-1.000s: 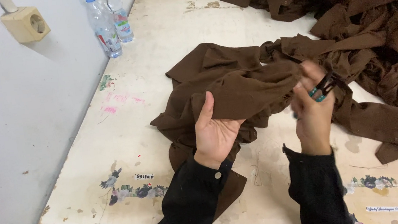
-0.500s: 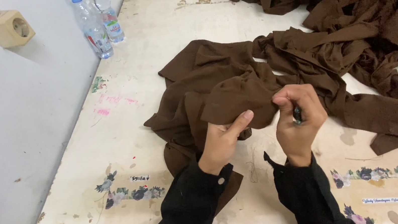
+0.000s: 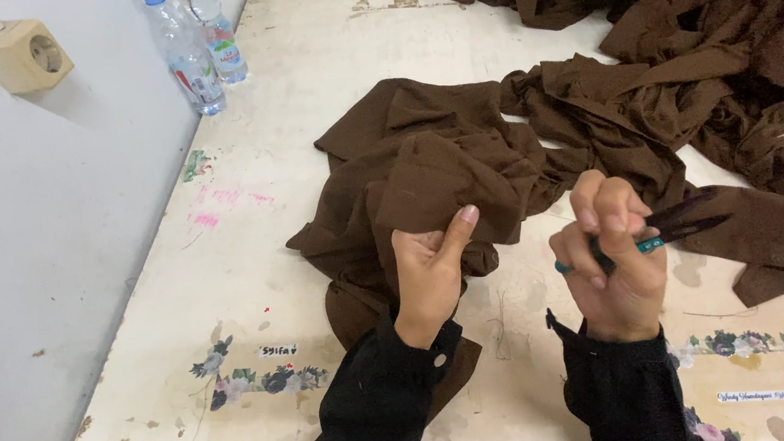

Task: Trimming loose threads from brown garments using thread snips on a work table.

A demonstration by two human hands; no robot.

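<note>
brown garment (image 3: 427, 176) pinched tight in left hand (image 3: 428, 271); right hand (image 3: 612, 268) grips thread snips (image 3: 671, 221), best kept fabric taut, blades angled away.

A dark brown garment (image 3: 447, 179) is seen, plain and without pattern, as is the brown heap (image 3: 724, 0) behind it. The desk (image 3: 295, 83) is painted cream-white, marked with pink smudges and edged with dark floral stickers (image 3: 252, 377). Black sleeves (image 3: 386, 411) are worn. The snips (image 3: 662, 227) are dark with a teal handle. Clear bottles (image 3: 192, 51) are capped in blue.
</note>
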